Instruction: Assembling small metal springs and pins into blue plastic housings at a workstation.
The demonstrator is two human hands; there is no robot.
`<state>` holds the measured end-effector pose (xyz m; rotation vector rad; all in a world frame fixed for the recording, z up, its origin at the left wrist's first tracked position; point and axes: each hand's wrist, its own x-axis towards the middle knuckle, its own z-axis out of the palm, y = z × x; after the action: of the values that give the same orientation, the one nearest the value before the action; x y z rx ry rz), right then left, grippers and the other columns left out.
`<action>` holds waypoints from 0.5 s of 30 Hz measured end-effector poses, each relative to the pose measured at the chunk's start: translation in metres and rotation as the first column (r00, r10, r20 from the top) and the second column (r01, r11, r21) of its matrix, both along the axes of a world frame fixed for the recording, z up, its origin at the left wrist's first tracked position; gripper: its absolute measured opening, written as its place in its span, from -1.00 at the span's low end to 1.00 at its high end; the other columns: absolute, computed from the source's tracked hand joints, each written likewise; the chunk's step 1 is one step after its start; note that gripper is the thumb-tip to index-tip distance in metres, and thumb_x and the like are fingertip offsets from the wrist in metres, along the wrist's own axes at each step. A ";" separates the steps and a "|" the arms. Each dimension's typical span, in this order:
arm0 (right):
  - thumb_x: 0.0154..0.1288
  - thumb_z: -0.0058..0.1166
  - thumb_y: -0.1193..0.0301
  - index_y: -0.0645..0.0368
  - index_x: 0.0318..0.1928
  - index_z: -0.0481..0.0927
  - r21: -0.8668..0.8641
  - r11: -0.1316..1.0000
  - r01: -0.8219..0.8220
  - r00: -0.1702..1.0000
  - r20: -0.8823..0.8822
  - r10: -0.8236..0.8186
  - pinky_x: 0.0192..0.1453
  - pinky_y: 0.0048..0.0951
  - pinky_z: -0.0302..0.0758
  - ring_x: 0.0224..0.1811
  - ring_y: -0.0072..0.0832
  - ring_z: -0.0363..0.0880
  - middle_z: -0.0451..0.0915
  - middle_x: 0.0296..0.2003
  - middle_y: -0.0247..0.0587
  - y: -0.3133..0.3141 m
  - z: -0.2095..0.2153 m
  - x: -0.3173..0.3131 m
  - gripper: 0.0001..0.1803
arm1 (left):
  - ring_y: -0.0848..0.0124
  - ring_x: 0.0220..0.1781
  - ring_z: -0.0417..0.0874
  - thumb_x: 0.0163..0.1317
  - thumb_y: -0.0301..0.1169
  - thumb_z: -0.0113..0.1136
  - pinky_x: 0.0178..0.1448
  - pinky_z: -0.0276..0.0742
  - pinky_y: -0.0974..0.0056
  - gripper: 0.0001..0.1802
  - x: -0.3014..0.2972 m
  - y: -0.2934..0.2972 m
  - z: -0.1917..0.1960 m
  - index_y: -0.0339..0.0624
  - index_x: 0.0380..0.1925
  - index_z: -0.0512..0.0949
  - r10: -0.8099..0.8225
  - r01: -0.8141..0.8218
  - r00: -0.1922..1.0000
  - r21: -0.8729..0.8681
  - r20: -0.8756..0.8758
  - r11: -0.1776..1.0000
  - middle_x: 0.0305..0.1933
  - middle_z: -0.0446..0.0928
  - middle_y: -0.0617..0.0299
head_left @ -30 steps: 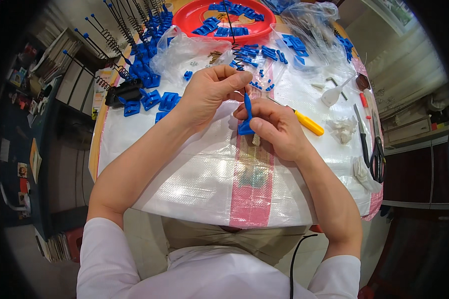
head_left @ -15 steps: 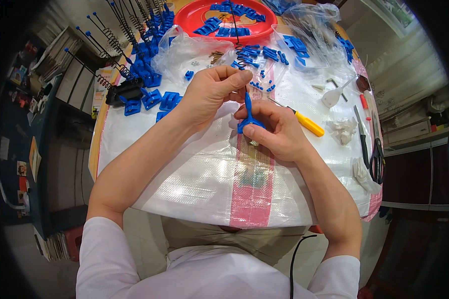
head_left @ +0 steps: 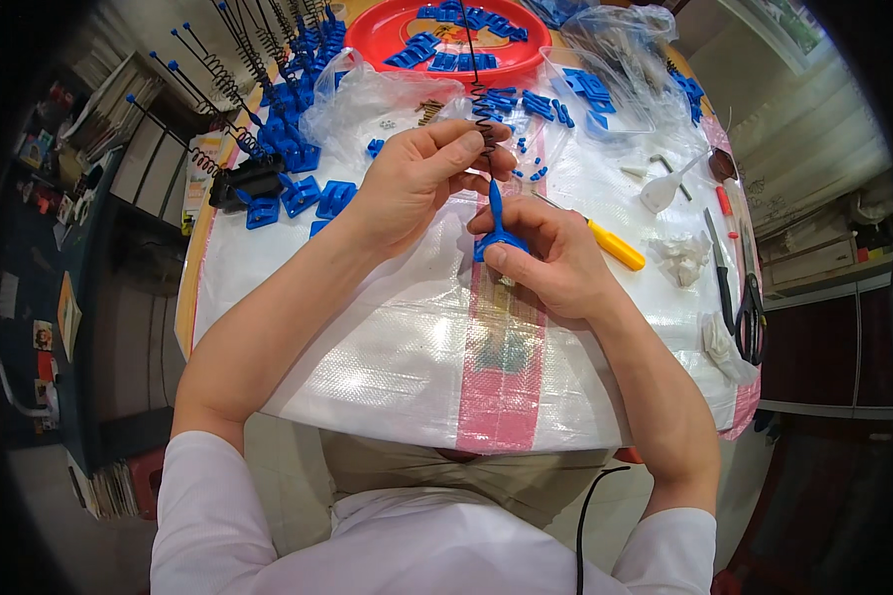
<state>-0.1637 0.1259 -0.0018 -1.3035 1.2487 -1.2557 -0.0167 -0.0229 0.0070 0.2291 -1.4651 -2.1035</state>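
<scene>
A black wire with a coiled spring section stands upright in front of me, its lower end at the tip of a blue plastic stem. My left hand pinches the wire at the lower coils between thumb and fingers. Below it, my right hand grips the blue plastic base, from which the stem rises. The right fingers partly cover the base. Whether the wire sits inside the stem tip is too small to tell. Close behind my right hand lies a yellow-handled screwdriver.
Finished-looking blue bases with coiled wires crowd the far left. A red tray at the back holds blue parts. Loose blue pieces, brass screws and plastic bags lie around. At right are scissors, a white squeeze bottle and crumpled tissue.
My left thumb and fingers have shifted their hold on the wire, with the other fingers now spread more behind it. The wire has moved slightly right. My right hand stays on the base.
</scene>
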 end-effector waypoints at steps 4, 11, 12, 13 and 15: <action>0.29 0.30 0.38 0.34 -0.01 0.61 0.012 1.000 -0.002 1.000 0.006 0.001 -0.04 -0.49 0.56 -0.15 -0.59 0.63 0.64 -0.21 -0.28 0.000 0.000 0.000 -0.65 | 0.41 -0.07 0.64 0.47 -0.28 0.17 0.05 0.54 0.27 -0.62 0.001 -0.003 -0.001 -0.37 0.11 0.55 -0.022 0.022 1.000 -0.003 -0.012 1.000 -0.12 0.64 0.14; 0.28 0.29 0.35 0.32 0.01 0.62 0.006 1.000 -0.008 1.000 -0.007 0.008 -0.04 -0.50 0.56 -0.16 -0.61 0.63 0.65 -0.24 -0.30 0.000 -0.001 -0.001 -0.63 | 0.43 -0.13 0.65 0.44 -0.30 0.22 -0.02 0.54 0.29 -0.72 0.001 0.001 0.001 -0.29 -0.03 0.60 0.028 -0.029 0.999 0.012 0.014 1.000 -0.19 0.65 0.17; 0.28 0.29 0.34 0.32 0.01 0.62 0.004 1.000 -0.008 1.000 -0.010 0.008 -0.04 -0.50 0.56 -0.16 -0.61 0.63 0.65 -0.24 -0.30 0.000 -0.001 -0.001 -0.63 | 0.43 -0.13 0.65 0.44 -0.31 0.22 -0.02 0.54 0.30 -0.74 0.001 0.001 0.001 -0.28 -0.05 0.61 0.038 -0.038 0.999 0.017 0.017 0.999 -0.20 0.65 0.18; 0.27 0.30 0.34 0.32 0.01 0.62 0.006 1.000 -0.008 1.000 -0.011 0.008 -0.04 -0.51 0.56 -0.17 -0.61 0.62 0.65 -0.24 -0.30 0.000 0.000 0.000 -0.62 | 0.43 -0.14 0.65 0.43 -0.31 0.23 -0.03 0.54 0.29 -0.75 0.000 0.001 0.001 -0.28 -0.06 0.61 0.045 -0.045 0.999 0.016 0.014 0.999 -0.20 0.65 0.18; 0.26 0.31 0.33 0.31 0.01 0.62 0.010 1.000 -0.006 1.000 -0.014 0.006 -0.04 -0.51 0.55 -0.18 -0.62 0.61 0.65 -0.25 -0.31 0.000 0.002 0.001 -0.61 | 0.43 -0.14 0.65 0.43 -0.32 0.24 -0.03 0.55 0.29 -0.77 0.000 0.002 0.001 -0.26 -0.08 0.61 0.059 -0.059 0.998 0.013 0.009 0.998 -0.20 0.65 0.19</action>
<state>-0.1630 0.1261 0.0006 -1.3100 1.2584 -1.2361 -0.0166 -0.0205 0.0084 0.2827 -1.4325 -2.0682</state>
